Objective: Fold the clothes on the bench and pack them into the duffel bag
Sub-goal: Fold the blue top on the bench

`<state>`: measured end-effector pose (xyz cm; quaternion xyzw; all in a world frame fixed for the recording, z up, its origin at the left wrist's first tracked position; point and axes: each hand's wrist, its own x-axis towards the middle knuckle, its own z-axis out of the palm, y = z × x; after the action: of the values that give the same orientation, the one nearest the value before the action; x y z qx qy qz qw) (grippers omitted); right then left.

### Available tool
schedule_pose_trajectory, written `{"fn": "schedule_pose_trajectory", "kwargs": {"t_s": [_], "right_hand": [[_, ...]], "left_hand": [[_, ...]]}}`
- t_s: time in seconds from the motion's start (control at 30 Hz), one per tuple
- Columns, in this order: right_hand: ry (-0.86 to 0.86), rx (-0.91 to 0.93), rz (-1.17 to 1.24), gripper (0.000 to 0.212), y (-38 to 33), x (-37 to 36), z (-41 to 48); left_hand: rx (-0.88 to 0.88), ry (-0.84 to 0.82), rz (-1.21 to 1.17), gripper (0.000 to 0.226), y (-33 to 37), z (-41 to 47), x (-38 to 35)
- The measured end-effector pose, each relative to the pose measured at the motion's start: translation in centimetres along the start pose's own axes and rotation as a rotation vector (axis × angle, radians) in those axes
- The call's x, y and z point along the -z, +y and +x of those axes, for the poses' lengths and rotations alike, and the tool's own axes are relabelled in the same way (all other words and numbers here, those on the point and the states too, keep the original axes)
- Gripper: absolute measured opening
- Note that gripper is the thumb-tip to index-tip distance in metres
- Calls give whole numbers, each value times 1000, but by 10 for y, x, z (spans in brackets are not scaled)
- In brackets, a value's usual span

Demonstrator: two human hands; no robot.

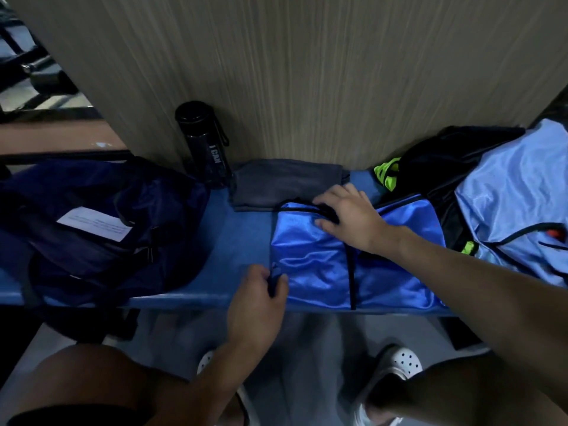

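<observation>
Wood-grain wall panel behind a blue bench. Blue satin garment spread right of the bench's centre, reaching its front edge. Left hand: grip closed, pinching the garment's left edge near the front edge. Right hand: grip apparently loose, fingers laid on the black trim at the garment's far side. Navy duffel bag at the left end; folded grey garment and black bottle along the back edge
</observation>
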<state>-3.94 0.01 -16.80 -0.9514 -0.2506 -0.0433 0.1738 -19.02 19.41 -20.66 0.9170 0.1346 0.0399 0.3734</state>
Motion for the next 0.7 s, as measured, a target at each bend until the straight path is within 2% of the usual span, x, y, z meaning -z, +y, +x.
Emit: {"fn": "schedule_pose_trajectory", "kwargs": {"t_s": [0.1,0.23,0.37,0.5,0.7], "right_hand": [[-72,70,-15,50,-25,-1,21],[-190,154,-142,44,-40,-8,45],[-264,201,-215,33,-45,-10,61],[-219,213,-234,11,-47,-18,67],[-152,166,-178,12,-56,-30,72]], "left_hand": [[92,-7,-23,46,-7,-4,2],[183,-74,-69,56,-14,-4,0],[202,-164,-183,47,-18,-2,3],[193,-205,-227,40,-21,-4,7],[201,-245,-255,37,-26,1,22]]}}
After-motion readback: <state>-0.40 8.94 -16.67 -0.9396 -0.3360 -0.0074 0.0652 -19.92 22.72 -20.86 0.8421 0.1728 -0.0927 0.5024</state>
